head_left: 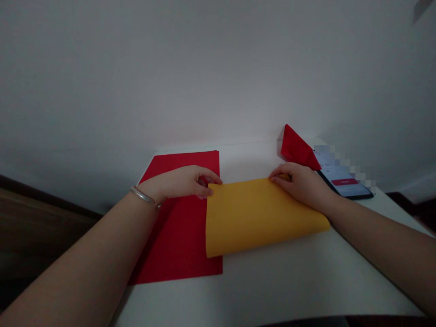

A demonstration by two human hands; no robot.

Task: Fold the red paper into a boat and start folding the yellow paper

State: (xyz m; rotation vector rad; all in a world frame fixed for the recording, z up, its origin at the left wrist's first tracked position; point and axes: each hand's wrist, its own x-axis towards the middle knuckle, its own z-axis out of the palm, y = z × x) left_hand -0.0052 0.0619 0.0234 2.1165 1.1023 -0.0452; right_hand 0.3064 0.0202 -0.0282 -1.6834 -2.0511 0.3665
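A sheet of yellow paper is bent over on itself, its rounded fold toward me and its far edge between my hands. My left hand pinches the far left corner of that sheet, thumb in front and fingers behind. Along the far edge, farther right, my right hand also grips the yellow paper between thumb and fingers. Red paper sheets lie flat under my left forearm, and the yellow sheet's left end overlaps them.
A folded red paper piece stands at the back right, beside a phone or tablet with a lit screen. The white table meets a pale wall at the back. Brown wood is at the left.
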